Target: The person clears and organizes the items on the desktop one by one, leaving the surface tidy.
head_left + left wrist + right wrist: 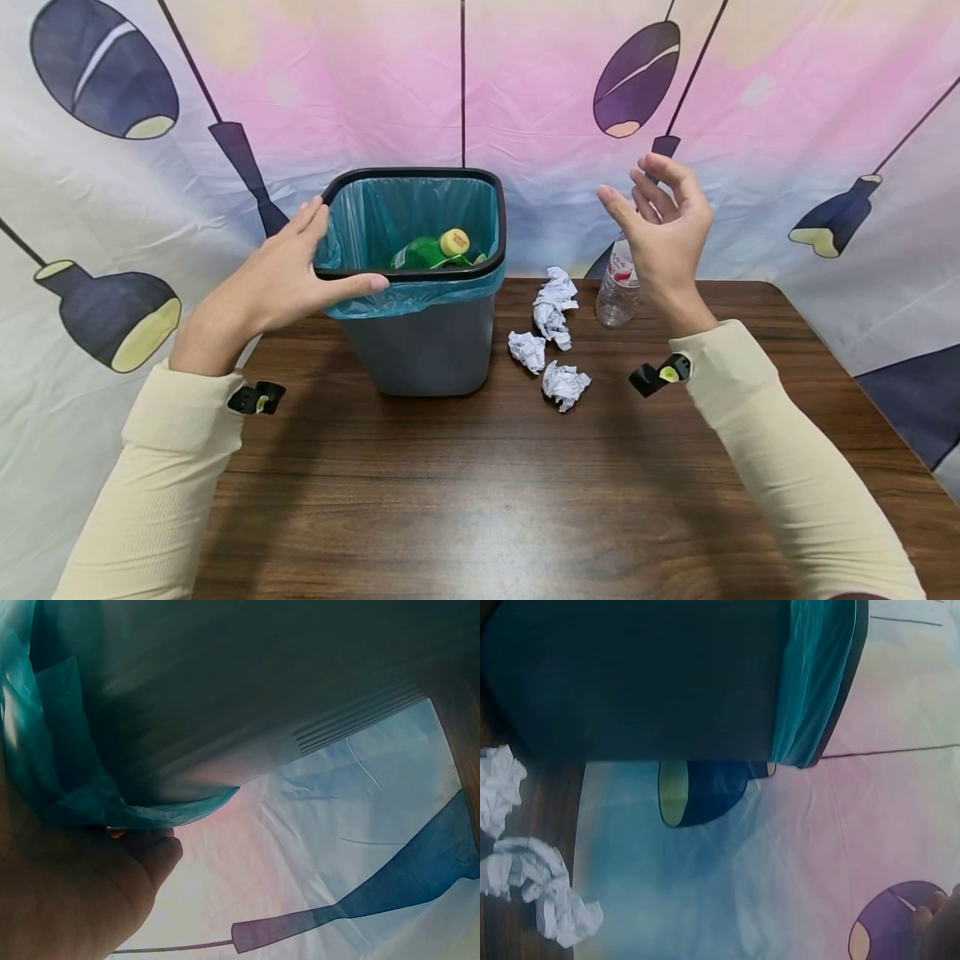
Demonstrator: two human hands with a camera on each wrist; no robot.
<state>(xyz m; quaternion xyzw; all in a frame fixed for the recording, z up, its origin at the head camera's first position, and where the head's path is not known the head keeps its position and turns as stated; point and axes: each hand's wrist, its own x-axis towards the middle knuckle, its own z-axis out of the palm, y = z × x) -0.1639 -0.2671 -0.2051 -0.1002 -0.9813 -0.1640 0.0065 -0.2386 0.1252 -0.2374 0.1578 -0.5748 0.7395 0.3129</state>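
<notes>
One bin (423,354) stood upright, with a left hand (273,271) at its rim

The dark grey bin was near the far left corner of the desk (465,517), its long axis vertical and its mouth facing up. A teal liner (416,200) was folded out over its black rim. Inside, a green bottle (420,253) lay tilted, its yellow cap raised at the right end; the bin's near rim hid its lower part.

The left hand touched the rim's near left corner. Its thumb lay out along the near side, pointing right, and its fingers stretched away along the left side, so thumb and fingers were spread well apart. How hard they pressed could not be told.

The right hand (667,229) was raised toward the desk's far edge, well to the right of the bin. Its fingers pointed up, loosely bent, with the thumb standing apart and space between them. Nearest to it was a clear bottle (618,293), upright by the far edge, partly covered by the hand and wrist. Crumpled white papers (566,386) lay between the bin and that bottle. Both forearms, in cream sleeves (787,450), reached forward and slanted inward.
</notes>
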